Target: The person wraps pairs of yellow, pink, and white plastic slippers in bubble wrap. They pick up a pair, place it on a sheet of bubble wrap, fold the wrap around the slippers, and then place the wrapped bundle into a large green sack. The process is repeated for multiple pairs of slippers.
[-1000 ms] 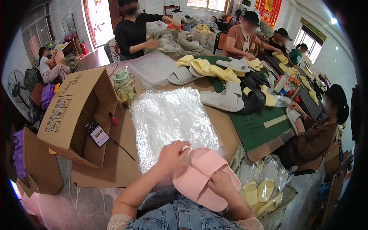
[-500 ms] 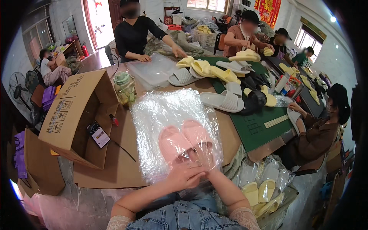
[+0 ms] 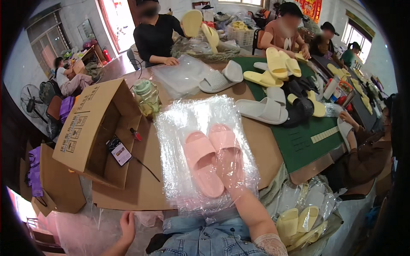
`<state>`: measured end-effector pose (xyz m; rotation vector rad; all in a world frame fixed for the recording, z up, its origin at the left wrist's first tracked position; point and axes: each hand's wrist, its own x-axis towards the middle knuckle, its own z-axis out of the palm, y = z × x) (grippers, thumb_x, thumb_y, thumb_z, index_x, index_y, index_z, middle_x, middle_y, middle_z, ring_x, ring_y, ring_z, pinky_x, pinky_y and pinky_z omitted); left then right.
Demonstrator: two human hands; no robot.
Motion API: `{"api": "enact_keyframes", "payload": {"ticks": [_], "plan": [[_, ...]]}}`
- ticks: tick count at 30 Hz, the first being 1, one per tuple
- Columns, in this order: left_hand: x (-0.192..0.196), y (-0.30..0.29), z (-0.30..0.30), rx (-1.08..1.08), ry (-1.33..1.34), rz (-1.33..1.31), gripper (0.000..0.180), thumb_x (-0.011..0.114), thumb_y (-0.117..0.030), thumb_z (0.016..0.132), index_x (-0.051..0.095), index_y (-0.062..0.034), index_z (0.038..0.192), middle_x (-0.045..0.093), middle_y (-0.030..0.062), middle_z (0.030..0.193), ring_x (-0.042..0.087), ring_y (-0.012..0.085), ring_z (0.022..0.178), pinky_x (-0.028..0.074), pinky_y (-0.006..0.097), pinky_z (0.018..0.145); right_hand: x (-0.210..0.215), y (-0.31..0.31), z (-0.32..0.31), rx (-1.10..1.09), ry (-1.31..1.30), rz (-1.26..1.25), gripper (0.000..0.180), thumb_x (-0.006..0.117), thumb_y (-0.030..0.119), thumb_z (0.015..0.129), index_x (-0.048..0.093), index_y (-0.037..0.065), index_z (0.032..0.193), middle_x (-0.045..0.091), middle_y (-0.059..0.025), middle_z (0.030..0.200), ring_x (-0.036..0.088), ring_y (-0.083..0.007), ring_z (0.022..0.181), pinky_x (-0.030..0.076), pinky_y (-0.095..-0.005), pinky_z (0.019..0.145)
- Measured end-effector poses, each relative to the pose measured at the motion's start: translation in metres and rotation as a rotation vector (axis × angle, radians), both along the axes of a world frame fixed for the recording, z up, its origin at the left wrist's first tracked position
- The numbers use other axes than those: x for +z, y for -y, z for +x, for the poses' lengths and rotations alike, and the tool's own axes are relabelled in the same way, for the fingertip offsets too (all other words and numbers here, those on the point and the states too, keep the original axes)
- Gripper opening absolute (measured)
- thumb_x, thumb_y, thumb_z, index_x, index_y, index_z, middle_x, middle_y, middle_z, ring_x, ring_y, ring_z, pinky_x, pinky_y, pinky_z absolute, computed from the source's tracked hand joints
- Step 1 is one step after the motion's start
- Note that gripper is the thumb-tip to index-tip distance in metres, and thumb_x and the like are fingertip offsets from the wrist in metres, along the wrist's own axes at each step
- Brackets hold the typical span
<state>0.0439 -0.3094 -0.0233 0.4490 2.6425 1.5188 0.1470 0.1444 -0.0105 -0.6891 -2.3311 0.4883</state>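
Note:
A pair of pink slippers lies toes-away on a stack of clear plastic bags (image 3: pixel 175 128) in front of me. The left pink slipper (image 3: pixel 203 164) shows whole. Over the right pink slipper (image 3: pixel 222 136), my right hand (image 3: pixel 231 170) reaches under a clear film, its fingers at the foot opening and gripping the slipper; the fingertips are hidden. My left hand (image 3: pixel 127 226) is away from the slippers, low at the table's near edge, its fingers extended and nothing visible in it.
An open cardboard box (image 3: pixel 92 128) with a phone (image 3: pixel 119 151) stands left, beside a glass jar (image 3: pixel 146 98). Grey slippers (image 3: pixel 262 112), yellow and black ones crowd a green mat (image 3: pixel 294 149). Bagged yellow slippers (image 3: pixel 299 222) sit lower right. Co-workers sit around; one lifts yellow slippers (image 3: pixel 192 23).
My left hand has left the slippers and dropped to the lower left. My right hand stays at the right slipper. Across the table, a co-worker has lifted yellow slippers off the pile.

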Motion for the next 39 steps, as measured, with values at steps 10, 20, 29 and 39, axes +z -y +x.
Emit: {"api": "enact_keyframes", "payload": {"ticks": [10, 20, 29, 39], "plan": [[-0.028, 0.089, 0.144, 0.118, 0.727, -0.567, 0.017, 0.06, -0.012, 0.089, 0.064, 0.002, 0.079, 0.065, 0.007, 0.068, 0.058, 0.0127, 0.065, 0.046, 0.033, 0.059, 0.002, 0.002, -0.002, -0.02, -0.036, 0.013, 0.031, 0.065, 0.022, 0.081, 0.062, -0.002, 0.101, 0.062, -0.0256, 0.096, 0.06, -0.0436, 0.093, 0.047, -0.0542, 0.083], [-0.026, 0.014, 0.107, 0.019, 0.634, -0.473, 0.017, 0.06, -0.013, 0.089, 0.065, 0.0014, 0.082, 0.065, 0.0074, 0.07, 0.059, 0.0135, 0.066, 0.047, 0.034, 0.06, 0.009, 0.002, 0.001, -0.033, -0.061, 0.004, 0.031, 0.063, 0.021, 0.082, 0.062, -0.002, 0.103, 0.062, -0.0256, 0.096, 0.059, -0.0439, 0.094, 0.047, -0.0548, 0.085], [-0.035, -0.053, 0.048, -0.097, 0.553, -0.399, 0.018, 0.06, -0.015, 0.089, 0.066, 0.0009, 0.084, 0.066, 0.0077, 0.071, 0.06, 0.0143, 0.067, 0.048, 0.035, 0.061, 0.01, 0.005, 0.007, -0.052, -0.061, -0.014, 0.032, 0.062, 0.021, 0.083, 0.061, -0.002, 0.105, 0.062, -0.0257, 0.097, 0.058, -0.0441, 0.095, 0.047, -0.0553, 0.087], [-0.034, -0.116, 0.005, -0.195, 0.501, -0.329, 0.018, 0.06, -0.017, 0.09, 0.066, 0.0003, 0.086, 0.067, 0.008, 0.072, 0.061, 0.0152, 0.068, 0.049, 0.036, 0.062, 0.009, 0.006, -0.007, -0.074, -0.077, -0.057, 0.032, 0.061, 0.02, 0.084, 0.061, -0.003, 0.107, 0.061, -0.0257, 0.097, 0.058, -0.0443, 0.095, 0.046, -0.0559, 0.089]]}}
